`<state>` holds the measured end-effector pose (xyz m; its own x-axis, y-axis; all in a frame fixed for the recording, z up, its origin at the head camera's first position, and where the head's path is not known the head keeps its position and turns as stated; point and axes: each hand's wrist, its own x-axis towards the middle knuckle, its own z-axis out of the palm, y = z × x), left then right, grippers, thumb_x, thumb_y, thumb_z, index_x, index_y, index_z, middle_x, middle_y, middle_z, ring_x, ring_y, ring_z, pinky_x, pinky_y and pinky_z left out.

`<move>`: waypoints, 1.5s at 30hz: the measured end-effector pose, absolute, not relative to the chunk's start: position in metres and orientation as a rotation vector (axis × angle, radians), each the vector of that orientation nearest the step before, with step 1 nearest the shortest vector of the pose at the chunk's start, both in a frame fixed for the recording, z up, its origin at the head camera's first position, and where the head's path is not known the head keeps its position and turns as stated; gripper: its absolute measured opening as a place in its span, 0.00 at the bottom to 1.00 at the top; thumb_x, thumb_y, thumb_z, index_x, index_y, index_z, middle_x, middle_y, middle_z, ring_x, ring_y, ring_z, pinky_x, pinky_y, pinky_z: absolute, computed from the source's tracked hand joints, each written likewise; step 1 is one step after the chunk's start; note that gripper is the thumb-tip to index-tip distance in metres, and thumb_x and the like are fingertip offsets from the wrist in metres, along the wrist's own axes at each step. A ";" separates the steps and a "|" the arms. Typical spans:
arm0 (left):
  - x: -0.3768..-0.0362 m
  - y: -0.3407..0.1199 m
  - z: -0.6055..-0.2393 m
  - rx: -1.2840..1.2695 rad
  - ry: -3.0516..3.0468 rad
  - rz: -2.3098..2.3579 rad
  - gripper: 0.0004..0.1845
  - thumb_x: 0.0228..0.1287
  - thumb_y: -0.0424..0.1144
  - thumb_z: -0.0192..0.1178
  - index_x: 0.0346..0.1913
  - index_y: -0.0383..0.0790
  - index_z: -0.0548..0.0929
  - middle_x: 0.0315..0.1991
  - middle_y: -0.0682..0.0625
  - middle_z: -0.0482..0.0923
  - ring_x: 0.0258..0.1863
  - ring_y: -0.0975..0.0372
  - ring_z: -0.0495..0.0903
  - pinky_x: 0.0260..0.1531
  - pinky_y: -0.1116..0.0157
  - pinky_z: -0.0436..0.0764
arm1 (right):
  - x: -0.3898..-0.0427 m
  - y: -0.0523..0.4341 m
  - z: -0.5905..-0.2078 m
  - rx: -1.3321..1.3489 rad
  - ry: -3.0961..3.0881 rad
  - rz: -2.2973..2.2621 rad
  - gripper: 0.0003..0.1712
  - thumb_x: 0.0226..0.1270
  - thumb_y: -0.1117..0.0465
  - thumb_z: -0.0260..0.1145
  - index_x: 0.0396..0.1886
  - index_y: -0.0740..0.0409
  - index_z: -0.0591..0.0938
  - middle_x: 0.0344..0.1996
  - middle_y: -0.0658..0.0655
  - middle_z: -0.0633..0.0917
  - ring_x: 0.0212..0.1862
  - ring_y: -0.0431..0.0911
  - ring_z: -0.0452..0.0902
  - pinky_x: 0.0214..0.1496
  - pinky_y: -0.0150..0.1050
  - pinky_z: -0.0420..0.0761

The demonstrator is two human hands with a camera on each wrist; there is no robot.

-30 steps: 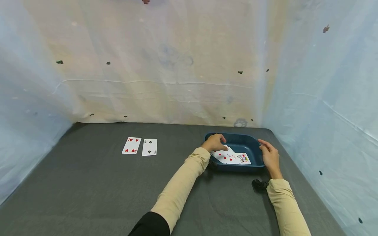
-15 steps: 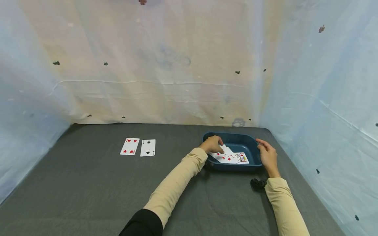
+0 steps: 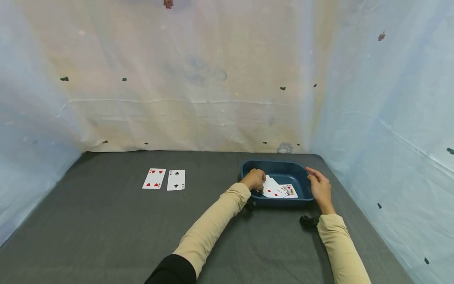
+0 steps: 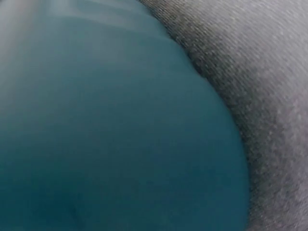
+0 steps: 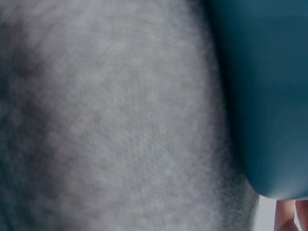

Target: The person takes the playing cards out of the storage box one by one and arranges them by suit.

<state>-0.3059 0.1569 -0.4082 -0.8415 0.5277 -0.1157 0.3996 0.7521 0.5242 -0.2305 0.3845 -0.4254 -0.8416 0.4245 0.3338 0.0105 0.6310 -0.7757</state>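
In the head view, my left hand (image 3: 254,180) reaches over the left side of a dark blue basin (image 3: 285,169), its fingers pointing down beside the playing cards (image 3: 271,188) inside. Diamonds and a face card show among these overlapping cards; their left part is hidden behind the hand. Whether my fingertips pinch a card cannot be made out. My right hand (image 3: 320,190) grips the basin's right rim. In the right wrist view, its fingers (image 5: 286,214) show at the basin's edge. The left wrist view holds just the basin's wall (image 4: 120,120) and grey cloth.
Two playing cards lie face up on the grey cloth-covered table at the left: a hearts card (image 3: 154,178) and a two of clubs (image 3: 176,180). Pale printed curtains (image 3: 198,79) rise behind the table and at both sides.
My left fingers have dipped lower into the basin and curled down at the left edge of the cards. The right hand keeps its place on the rim. The head view has shifted slightly.
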 end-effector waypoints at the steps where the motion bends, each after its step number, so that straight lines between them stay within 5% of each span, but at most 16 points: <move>1: -0.306 0.157 -0.409 0.727 2.698 0.716 0.19 0.42 0.30 0.78 0.40 0.40 0.83 0.39 0.49 0.75 0.47 0.58 0.71 0.44 0.65 0.72 | -0.230 0.384 -0.425 -0.342 -2.359 1.118 0.18 0.74 0.63 0.53 0.59 0.60 0.80 0.46 0.64 0.83 0.29 0.40 0.67 0.32 0.35 0.65; 6: -0.305 0.158 -0.409 0.717 2.692 0.704 0.20 0.43 0.29 0.78 0.41 0.40 0.83 0.38 0.49 0.74 0.46 0.57 0.70 0.45 0.63 0.72 | -0.230 0.383 -0.425 -0.349 -2.363 1.114 0.18 0.74 0.63 0.52 0.59 0.60 0.79 0.48 0.63 0.83 0.31 0.42 0.68 0.34 0.36 0.65; 18: -0.303 0.162 -0.411 0.787 2.683 0.474 0.31 0.56 0.35 0.72 0.64 0.47 0.77 0.62 0.52 0.74 0.59 0.58 0.67 0.56 0.64 0.69 | -0.230 0.383 -0.427 -0.341 -2.370 1.130 0.19 0.75 0.63 0.52 0.60 0.61 0.79 0.49 0.64 0.82 0.34 0.48 0.70 0.33 0.34 0.66; 30: -0.303 0.157 -0.407 0.639 2.663 0.803 0.28 0.51 0.33 0.75 0.53 0.32 0.73 0.48 0.42 0.76 0.51 0.54 0.73 0.44 0.63 0.75 | -0.231 0.383 -0.426 -0.359 -2.371 1.125 0.19 0.75 0.62 0.51 0.60 0.60 0.78 0.50 0.64 0.82 0.36 0.49 0.70 0.35 0.35 0.66; 40: -0.302 0.150 -0.401 0.697 2.670 0.998 0.10 0.54 0.28 0.68 0.38 0.38 0.79 0.34 0.50 0.75 0.42 0.56 0.72 0.36 0.66 0.73 | -0.233 0.382 -0.425 -0.365 -2.367 1.143 0.19 0.75 0.62 0.51 0.60 0.60 0.79 0.52 0.64 0.82 0.42 0.50 0.71 0.41 0.40 0.66; 45: -0.301 0.150 -0.401 0.710 2.607 1.133 0.09 0.58 0.27 0.65 0.41 0.38 0.80 0.33 0.50 0.75 0.37 0.58 0.70 0.34 0.66 0.72 | -0.231 0.383 -0.426 -0.360 -2.373 1.145 0.19 0.76 0.62 0.51 0.61 0.60 0.78 0.53 0.64 0.81 0.43 0.50 0.71 0.40 0.38 0.66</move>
<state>-0.3006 0.1496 -0.4008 -0.8615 0.5078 -0.0017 0.3452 0.5880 0.7315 -0.2308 0.3830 -0.4261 -0.8512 0.4277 0.3041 0.0281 0.6157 -0.7874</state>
